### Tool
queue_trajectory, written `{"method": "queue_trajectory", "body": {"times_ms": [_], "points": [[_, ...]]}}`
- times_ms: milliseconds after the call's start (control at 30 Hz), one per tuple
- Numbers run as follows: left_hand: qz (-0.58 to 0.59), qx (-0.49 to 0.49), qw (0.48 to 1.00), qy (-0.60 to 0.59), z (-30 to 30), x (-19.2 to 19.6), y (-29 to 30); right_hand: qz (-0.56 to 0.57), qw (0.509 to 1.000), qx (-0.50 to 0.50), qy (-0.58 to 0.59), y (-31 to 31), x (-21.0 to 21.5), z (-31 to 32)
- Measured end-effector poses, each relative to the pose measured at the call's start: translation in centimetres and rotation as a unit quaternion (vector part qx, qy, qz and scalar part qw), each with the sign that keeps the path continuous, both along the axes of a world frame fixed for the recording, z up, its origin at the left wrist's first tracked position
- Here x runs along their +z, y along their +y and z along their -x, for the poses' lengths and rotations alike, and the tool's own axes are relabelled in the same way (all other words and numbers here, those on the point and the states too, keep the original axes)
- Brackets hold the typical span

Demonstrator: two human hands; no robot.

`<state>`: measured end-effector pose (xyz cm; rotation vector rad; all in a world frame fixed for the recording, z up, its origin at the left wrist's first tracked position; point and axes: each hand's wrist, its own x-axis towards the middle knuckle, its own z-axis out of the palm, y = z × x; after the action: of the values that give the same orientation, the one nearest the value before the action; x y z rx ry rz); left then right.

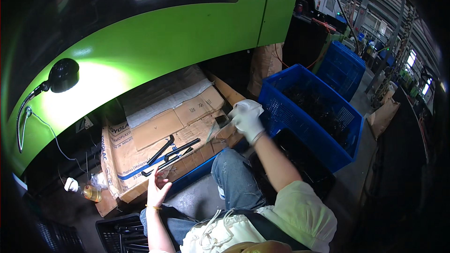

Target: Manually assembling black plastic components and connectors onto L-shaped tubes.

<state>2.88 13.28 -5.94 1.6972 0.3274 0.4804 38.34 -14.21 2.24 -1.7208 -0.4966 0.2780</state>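
Cardboard worktop [154, 126], hands [157, 188] near black handles [168, 153]

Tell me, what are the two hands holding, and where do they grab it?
The gloved right hand grips a small knife-like tool by its handle. The bare left hand holds nothing.

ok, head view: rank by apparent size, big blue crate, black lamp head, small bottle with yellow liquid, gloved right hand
1. Big blue crate, largest by far.
2. Black lamp head and gloved right hand: they look about alike, and the hand is nearer the camera, so no ranking.
3. Small bottle with yellow liquid, smallest.
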Motion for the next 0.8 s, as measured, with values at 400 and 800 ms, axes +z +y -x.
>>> {"method": "queue_trajectory", "body": {"times_ms": [400,800], "points": [[0.046,0.051,0.996,0.057,-0.3,-4.4,2.1,-0.158,0.965,-0.059,0.203,-2.3,-7.5,-4.9],[-0.413,0.161,0.886,0.137,-3.2,-5.0,6.6,-0.172,0.908,0.073,0.376,15.0,-13.3,4.5]]}}
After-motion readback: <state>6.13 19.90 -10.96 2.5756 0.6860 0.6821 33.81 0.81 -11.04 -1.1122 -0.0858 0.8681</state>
